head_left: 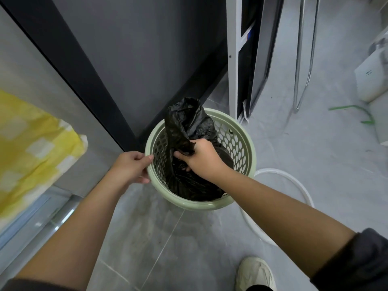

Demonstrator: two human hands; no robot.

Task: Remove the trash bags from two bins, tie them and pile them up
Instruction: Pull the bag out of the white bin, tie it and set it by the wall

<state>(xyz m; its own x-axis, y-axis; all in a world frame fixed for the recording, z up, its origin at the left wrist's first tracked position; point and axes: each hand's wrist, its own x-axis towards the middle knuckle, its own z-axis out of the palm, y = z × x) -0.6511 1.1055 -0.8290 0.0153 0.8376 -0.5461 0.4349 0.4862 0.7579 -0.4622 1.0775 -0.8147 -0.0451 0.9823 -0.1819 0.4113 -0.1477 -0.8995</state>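
- The pale green perforated bin (195, 205) is seen standing on the grey tiled floor (159, 244), close against the foot of a dark wall panel (126, 59).
- The bin's left rim is gripped by the left hand (131, 166), with the thumb laid over the top and the fingers curled underneath. This is judged to be a steadying hold, so that the light bin is not lifted along with its liner.
- The black trash bag (184, 120) is still inside the bin, and its bunched top stands up above the far rim.
- A gathered fold of the bag is clamped in the right hand (201, 158), fingers closed tight on the plastic near the bin's middle. The grip appears meant for drawing the bag straight up and out.
- The bag is not yet tied, and no second bin is in view.
- A white ring (305, 194) lies on the floor just right of the bin, partly hidden under the right forearm; it may be the liner's retaining hoop.
- A pale shoe (255, 271) is planted on the floor nearer the bottom edge.
- A white metal frame (233, 59) stands near the bin's far right side, and a yellow cloth (31, 143) hangs at the left. Neither is judged to block an upward pull.
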